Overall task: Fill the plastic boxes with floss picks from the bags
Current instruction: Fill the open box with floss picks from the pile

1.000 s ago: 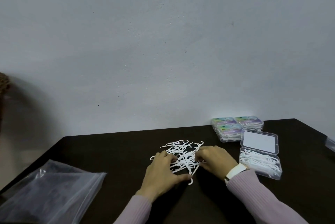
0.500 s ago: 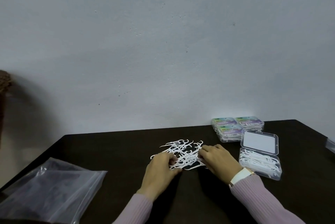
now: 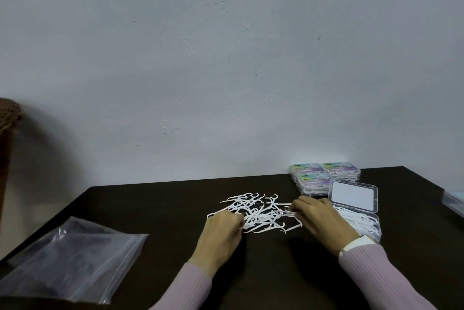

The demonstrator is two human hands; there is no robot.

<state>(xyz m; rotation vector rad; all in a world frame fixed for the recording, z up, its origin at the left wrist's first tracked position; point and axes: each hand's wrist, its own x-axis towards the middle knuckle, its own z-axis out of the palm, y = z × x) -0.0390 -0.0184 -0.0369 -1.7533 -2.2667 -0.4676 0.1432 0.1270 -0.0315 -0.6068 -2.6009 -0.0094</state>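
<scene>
A loose pile of white floss picks lies on the dark table. My left hand rests at the pile's near left edge, its fingers curled into the picks. My right hand is at the pile's right side, fingertips pinching a few picks. Just right of that hand stands an open clear plastic box; its lid is tilted back and its tray holds several picks.
Three shut, labelled boxes are stacked behind the open box near the wall. Clear zip bags lie at the table's front left. Another clear object shows at the right edge. A brown object stands far left.
Both hands have drawn slightly apart across the pile. The right hand has shifted right toward the open box, pulling a few picks out of the pile.
</scene>
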